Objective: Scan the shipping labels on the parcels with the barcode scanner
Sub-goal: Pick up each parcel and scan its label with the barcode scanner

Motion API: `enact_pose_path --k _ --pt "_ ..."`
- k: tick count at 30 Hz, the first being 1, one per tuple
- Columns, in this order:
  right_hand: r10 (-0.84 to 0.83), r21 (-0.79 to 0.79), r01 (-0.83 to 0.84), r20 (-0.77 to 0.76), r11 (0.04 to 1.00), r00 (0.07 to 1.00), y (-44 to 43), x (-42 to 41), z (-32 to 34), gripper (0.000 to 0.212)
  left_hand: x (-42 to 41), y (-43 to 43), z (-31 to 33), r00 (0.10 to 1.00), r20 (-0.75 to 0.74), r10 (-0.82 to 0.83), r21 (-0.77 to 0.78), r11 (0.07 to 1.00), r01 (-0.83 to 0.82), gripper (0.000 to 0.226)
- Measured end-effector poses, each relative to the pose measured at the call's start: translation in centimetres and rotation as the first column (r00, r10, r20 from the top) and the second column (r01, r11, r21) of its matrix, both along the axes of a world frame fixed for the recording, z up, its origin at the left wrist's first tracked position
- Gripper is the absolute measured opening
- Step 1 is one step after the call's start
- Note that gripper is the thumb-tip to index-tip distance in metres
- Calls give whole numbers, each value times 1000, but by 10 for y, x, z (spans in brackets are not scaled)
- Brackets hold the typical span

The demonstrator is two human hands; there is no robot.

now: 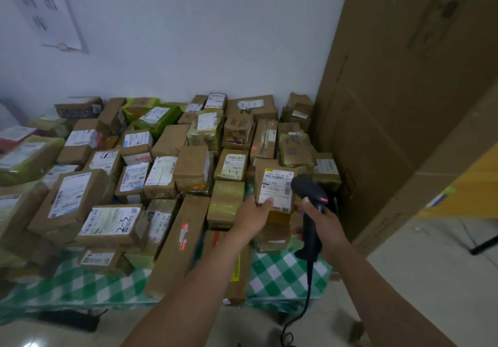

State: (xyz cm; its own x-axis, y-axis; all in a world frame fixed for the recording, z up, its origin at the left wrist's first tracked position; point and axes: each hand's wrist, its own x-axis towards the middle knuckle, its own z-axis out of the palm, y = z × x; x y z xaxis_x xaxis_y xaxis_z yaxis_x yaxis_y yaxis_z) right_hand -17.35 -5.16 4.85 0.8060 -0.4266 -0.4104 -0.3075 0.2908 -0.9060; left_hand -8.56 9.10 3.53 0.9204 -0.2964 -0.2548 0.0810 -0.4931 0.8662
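My left hand (pixel 256 212) holds one small parcel (pixel 260 167) tipped up at the right end of the pile, near the front of the worktop (pixel 283 271). The thumb presses on the lower left corner of its label (pixel 277 185); the other fingers go behind the box, where I cannot see them. My right hand (pixel 327 225) has its fingers curled round the grip of the scanner (pixel 307 187), whose head sits just beside the label's right edge. Its cable (pixel 310 292) hangs down to the floor.

The parcel is a taped cardboard box, so I judge it stiff and, since one hand props it up by the bottom edge, fairly light. The tape looks glossy and could slide under a loose pinch, so I would hold it by the cardboard sides, not the taped face. My thumb covers part of the label, and I would move it to bare card so no print is hidden.

Red spots (pixel 254 148) show on boxes further back, so I think the beam is missing this label. The scanner is hard plastic and sits well in a pistol grip. The trailing cable may tug as I reach for the far parcels (pixel 159 174).
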Motion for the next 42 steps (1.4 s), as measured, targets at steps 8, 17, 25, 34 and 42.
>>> enact_pose_path --k 8,17,25,34,42 --pt "0 77 -11 140 997 990 20 5 -10 33 -8 44 -8 926 -319 200 -322 896 -305 35" --pt "261 -79 -259 12 963 965 77 13 -26 23 -32 126 -37 897 -397 193 -274 908 -317 88" --pt "236 -134 -242 -57 961 970 89 13 -41 23 -50 155 -60 866 -494 76 -65 990 -124 32" --pt "90 -262 -112 -92 959 992 50 48 -19 39 3 135 -24 994 -43 102 237 968 -89 36" --pt "170 -196 -198 -151 961 974 2 110 -9 46 80 69 -46 998 37 -48 497 867 23 57"
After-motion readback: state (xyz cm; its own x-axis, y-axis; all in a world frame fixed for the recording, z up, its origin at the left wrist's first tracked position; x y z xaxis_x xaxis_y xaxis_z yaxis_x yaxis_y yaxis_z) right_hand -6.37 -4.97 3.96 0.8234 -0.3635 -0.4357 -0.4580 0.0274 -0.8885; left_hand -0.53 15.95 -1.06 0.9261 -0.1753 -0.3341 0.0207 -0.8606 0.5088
